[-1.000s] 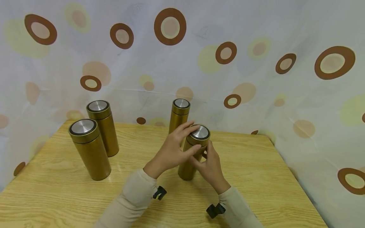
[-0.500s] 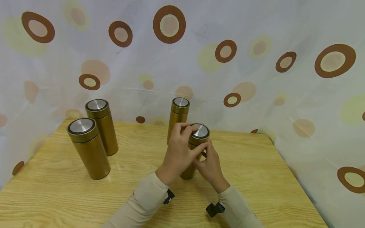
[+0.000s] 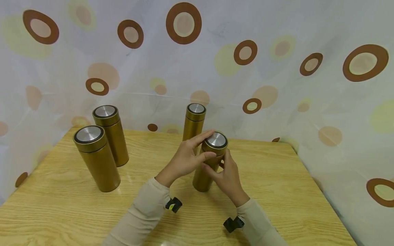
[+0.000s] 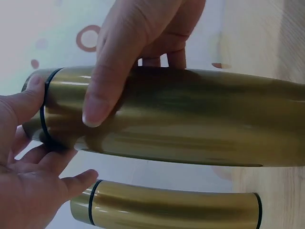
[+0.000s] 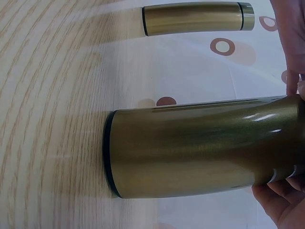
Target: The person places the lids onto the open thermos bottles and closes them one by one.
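Observation:
A gold thermos with a silver-topped lid stands upright on the table right of centre. My left hand holds the lid from the left, thumb in front and fingers round the far side. Lower down, my right hand grips the body just under the lid, its thumb lying across the front in the left wrist view. A dark seam ring runs between lid and body. Most of the right fingers are hidden behind the thermos in the head view.
Behind the held thermos stands a matching one, partly covered by the left hand. Two more, one in front and one behind, stand close together at the left. A patterned cloth hangs behind the wooden table.
My left hand swung rightward round the lid with its wrist, then turned back left to nearly its first pose. The right hand keeps its hold; the thermos stays in place.

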Demonstrator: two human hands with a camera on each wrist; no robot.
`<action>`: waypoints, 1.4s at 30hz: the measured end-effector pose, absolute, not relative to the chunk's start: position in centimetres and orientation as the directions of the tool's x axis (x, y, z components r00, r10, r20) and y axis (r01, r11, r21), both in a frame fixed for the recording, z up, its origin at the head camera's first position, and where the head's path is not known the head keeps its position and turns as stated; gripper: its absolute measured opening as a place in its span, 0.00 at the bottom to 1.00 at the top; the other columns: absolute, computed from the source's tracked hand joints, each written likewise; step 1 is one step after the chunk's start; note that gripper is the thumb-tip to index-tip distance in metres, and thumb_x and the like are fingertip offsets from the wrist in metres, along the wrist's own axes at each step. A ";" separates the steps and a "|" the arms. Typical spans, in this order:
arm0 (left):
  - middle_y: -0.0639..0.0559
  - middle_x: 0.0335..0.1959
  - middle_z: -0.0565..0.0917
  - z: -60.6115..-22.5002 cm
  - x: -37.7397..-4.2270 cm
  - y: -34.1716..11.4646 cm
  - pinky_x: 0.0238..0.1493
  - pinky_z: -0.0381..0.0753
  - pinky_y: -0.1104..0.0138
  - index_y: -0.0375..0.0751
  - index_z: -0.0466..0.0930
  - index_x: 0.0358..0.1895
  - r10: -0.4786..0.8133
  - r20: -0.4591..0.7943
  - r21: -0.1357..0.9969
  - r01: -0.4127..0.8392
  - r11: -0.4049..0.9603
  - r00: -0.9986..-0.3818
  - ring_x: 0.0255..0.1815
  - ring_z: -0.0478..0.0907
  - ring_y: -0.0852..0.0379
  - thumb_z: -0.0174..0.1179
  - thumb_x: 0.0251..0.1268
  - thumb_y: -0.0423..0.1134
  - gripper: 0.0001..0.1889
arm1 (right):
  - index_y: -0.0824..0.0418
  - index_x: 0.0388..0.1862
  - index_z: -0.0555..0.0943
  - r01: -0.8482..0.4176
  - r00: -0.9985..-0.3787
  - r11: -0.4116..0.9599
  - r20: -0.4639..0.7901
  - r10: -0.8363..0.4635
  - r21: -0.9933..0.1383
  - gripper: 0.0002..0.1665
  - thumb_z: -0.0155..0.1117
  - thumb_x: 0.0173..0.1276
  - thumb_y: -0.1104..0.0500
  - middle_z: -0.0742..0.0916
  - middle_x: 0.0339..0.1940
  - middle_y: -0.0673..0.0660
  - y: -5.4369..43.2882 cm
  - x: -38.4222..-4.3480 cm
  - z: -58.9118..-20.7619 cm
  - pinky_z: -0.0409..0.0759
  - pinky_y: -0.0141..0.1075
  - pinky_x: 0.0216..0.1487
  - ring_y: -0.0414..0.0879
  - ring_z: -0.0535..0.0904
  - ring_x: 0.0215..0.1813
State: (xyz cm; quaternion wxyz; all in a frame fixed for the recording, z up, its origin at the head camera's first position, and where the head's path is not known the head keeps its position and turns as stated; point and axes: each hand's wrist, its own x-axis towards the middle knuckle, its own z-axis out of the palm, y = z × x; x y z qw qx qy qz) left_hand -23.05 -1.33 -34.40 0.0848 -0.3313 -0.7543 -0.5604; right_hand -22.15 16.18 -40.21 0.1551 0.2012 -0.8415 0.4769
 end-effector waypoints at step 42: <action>0.43 0.69 0.68 -33.6 -21.9 -0.1 0.65 0.70 0.60 0.36 0.71 0.62 0.328 0.605 0.634 0.688 0.354 -0.726 0.67 0.69 0.50 0.66 0.60 0.38 0.27 | 0.62 0.70 0.60 -0.483 -0.871 0.487 0.454 -0.186 -0.728 0.44 0.72 0.60 0.57 0.75 0.62 0.62 16.3 -22.1 -40.2 0.79 0.57 0.52 0.58 0.75 0.60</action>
